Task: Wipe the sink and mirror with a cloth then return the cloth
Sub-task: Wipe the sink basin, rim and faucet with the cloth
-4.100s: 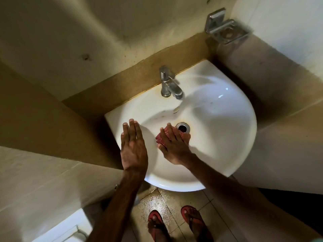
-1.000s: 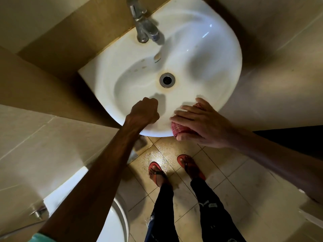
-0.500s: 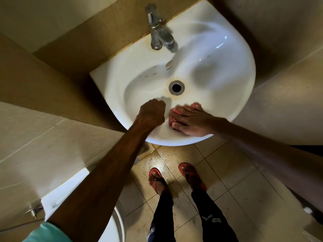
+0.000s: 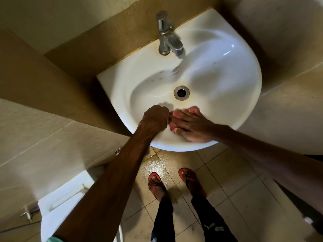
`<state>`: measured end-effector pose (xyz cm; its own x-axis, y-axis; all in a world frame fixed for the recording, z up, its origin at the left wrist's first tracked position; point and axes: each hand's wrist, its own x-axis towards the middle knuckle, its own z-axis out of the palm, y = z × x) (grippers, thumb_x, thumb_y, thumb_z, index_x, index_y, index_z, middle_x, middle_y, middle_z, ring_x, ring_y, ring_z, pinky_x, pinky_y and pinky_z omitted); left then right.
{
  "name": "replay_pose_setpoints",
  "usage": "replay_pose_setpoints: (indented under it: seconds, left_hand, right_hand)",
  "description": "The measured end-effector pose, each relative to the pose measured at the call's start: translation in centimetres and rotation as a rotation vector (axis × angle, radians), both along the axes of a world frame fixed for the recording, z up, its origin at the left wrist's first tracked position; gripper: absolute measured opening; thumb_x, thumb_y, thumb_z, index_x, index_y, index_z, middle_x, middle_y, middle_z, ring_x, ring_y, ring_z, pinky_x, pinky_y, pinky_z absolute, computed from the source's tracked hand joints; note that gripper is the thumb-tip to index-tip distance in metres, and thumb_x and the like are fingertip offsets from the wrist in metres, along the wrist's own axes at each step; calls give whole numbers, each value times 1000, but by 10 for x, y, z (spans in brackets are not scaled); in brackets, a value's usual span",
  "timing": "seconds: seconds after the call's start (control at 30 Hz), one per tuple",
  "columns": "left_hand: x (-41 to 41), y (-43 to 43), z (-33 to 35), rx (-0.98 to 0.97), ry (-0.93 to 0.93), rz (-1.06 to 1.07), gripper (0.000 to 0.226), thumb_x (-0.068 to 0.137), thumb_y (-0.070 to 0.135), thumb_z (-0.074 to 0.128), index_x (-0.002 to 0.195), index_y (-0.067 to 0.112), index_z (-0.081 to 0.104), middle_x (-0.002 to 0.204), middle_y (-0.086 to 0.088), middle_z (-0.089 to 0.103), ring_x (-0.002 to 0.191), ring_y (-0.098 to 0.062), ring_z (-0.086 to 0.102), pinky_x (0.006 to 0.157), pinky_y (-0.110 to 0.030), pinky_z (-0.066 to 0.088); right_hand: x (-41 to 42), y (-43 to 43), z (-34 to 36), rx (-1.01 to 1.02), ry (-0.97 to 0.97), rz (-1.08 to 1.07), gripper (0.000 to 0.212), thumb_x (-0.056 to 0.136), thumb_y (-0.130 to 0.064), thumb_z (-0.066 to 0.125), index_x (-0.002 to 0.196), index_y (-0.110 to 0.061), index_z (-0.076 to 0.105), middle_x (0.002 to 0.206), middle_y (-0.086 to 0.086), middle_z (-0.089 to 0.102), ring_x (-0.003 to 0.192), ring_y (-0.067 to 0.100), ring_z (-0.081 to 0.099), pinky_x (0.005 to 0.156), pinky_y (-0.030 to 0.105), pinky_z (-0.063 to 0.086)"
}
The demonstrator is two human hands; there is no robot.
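Cloth (image 4: 176, 114) lies pressed under the flat-fingered right hand (image 4: 191, 127) on the near slope of the sink (image 4: 227, 88), drain (image 4: 181, 92) just beyond; left hand (image 4: 154, 119), fisted, apparently empty, sits alongside.

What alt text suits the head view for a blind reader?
Seen from above, the right hand presses a pink cloth against the near inside of a white sink; the left hand, curled into a fist, rests beside it. A chrome tap stands behind the drain.
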<state>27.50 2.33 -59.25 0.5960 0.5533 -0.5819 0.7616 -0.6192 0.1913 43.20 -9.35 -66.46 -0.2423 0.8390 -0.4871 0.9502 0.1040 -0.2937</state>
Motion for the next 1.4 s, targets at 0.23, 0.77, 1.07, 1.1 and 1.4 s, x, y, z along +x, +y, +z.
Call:
replay_pose_setpoints:
  seconds: [0.23,0.77,1.07,1.1,1.4]
  left_hand:
    - [6,2,-2,58,-47,4,36,92,9,57,128,4,55,128,-17,62,119,-36,58,95,-38,45]
    - [9,-4,-21,198,-181,217,36,94,12,51,128,0,47,121,-19,63,113,-39,60,91,-43,47]
    - [-3,-3,-32,208,-168,4,31,74,-6,55,103,2,62,99,-19,63,93,-41,65,79,-43,55]
    - [0,-5,-26,212,-126,4,33,82,-1,52,114,4,58,112,-17,62,106,-38,61,89,-41,49]
    - [4,-6,-17,212,-149,32,29,68,5,77,87,15,57,64,-1,41,69,-27,56,49,-26,41]
  right_hand:
    - [0,21,-11,20,-8,-102,77,100,-68,17,167,-30,15,176,5,8,162,31,8,127,65,8]
    - [-12,61,-41,195,-2,-202,72,101,-56,25,166,-25,23,176,6,10,163,29,12,128,61,14]
    - [31,60,-34,363,-227,-266,62,93,-49,42,147,-24,58,159,14,49,144,40,48,111,68,38]
    - [21,56,-40,343,-210,-233,64,94,-50,38,151,-25,53,162,15,44,148,42,43,114,70,33]
    - [82,68,-35,470,-233,-65,59,99,-56,43,154,-32,46,165,3,36,153,32,26,120,62,23]
